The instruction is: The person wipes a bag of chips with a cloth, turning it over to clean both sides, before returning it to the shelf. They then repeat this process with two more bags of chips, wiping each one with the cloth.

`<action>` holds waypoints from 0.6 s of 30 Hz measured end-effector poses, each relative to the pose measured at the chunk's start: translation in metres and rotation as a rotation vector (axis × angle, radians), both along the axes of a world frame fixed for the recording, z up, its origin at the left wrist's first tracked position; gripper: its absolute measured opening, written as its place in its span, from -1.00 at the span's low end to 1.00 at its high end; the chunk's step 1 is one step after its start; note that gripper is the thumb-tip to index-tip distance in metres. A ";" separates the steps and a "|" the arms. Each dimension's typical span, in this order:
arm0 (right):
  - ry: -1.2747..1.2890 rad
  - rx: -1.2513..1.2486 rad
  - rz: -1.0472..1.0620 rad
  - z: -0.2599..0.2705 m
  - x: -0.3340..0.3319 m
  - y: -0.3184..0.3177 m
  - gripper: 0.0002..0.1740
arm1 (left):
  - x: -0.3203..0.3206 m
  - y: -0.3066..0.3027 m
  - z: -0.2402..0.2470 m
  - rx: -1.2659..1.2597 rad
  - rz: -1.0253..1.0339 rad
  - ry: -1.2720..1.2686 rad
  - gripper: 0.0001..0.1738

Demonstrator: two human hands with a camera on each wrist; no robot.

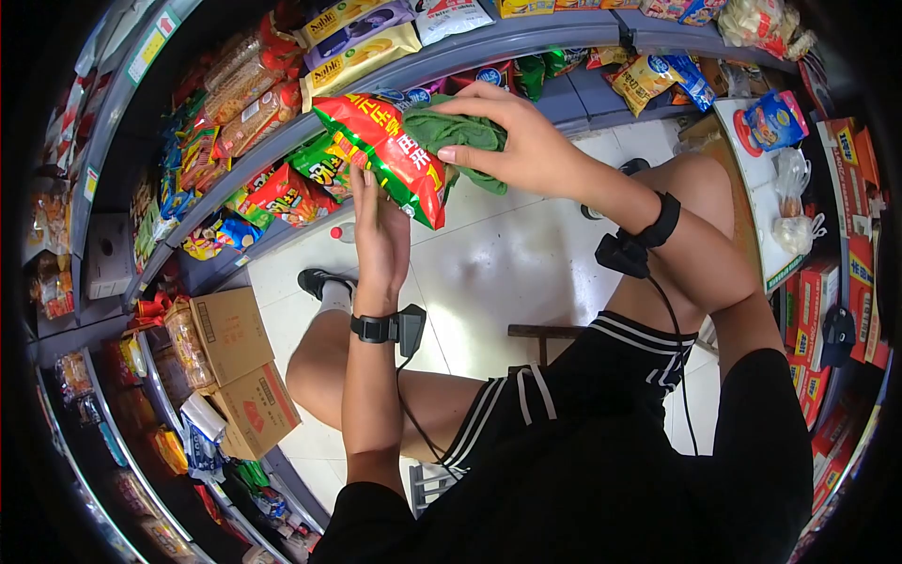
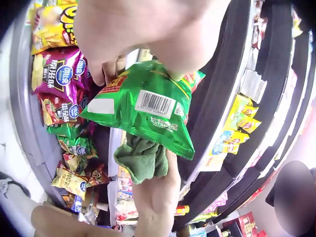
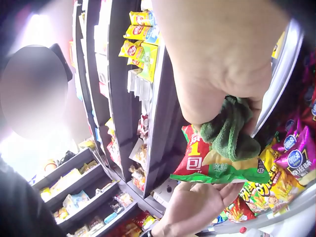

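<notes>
A red and green snack bag (image 1: 381,132) is in my left hand (image 1: 381,246), which grips it low on its left side with fingers and thumb. Its green back with a barcode (image 2: 154,103) faces the left wrist camera. My right hand (image 1: 531,146) holds a bunched dark green cloth (image 1: 460,141) against the bag's right side. In the right wrist view the cloth (image 3: 229,133) lies over part of the bag's printed front (image 3: 197,158), with fingers curled around the cloth. Some of the right fingertips are hidden behind it.
Curved grey shelves (image 1: 526,42) of snack bags run in front and along the left. Several chip bags (image 1: 296,195) lie on the lower shelf beside my left hand. Cardboard boxes (image 1: 230,334) stand at the left, a white table (image 1: 761,188) at the right. A red-capped bottle (image 1: 343,232) is on the floor.
</notes>
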State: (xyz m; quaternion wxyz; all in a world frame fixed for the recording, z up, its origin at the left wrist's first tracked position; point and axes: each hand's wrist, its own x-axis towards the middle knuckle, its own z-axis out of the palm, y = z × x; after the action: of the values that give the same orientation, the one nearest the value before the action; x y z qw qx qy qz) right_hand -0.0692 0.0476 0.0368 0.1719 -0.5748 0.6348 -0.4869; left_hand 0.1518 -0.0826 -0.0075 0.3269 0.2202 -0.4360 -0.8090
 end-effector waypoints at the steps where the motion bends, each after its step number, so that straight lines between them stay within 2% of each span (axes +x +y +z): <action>1: 0.059 0.007 -0.019 0.000 0.001 0.001 -0.37 | 0.000 -0.002 -0.003 0.012 -0.033 0.034 -0.21; 5: 0.083 0.019 -0.014 0.006 0.006 0.004 -0.38 | 0.001 -0.002 0.003 0.089 -0.117 0.072 -0.27; 7: 0.131 0.001 -0.010 0.005 0.007 0.005 -0.39 | 0.000 0.001 0.004 0.115 -0.043 0.077 -0.21; 10: 0.126 0.018 0.005 0.005 0.010 0.006 -0.40 | 0.003 0.000 0.002 0.113 -0.066 0.064 -0.17; 13: 0.188 -0.039 0.003 0.002 0.015 0.006 -0.38 | 0.004 0.003 0.002 0.046 -0.025 -0.055 -0.16; 18: 0.210 -0.036 0.028 0.002 0.027 0.009 -0.36 | 0.004 0.006 -0.005 0.072 -0.011 -0.058 -0.17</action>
State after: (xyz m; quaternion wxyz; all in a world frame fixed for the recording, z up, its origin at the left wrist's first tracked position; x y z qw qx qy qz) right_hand -0.0420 0.0571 0.0391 0.1010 -0.6344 0.6323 -0.4330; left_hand 0.1558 -0.0766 -0.0121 0.3015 0.2531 -0.4170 -0.8192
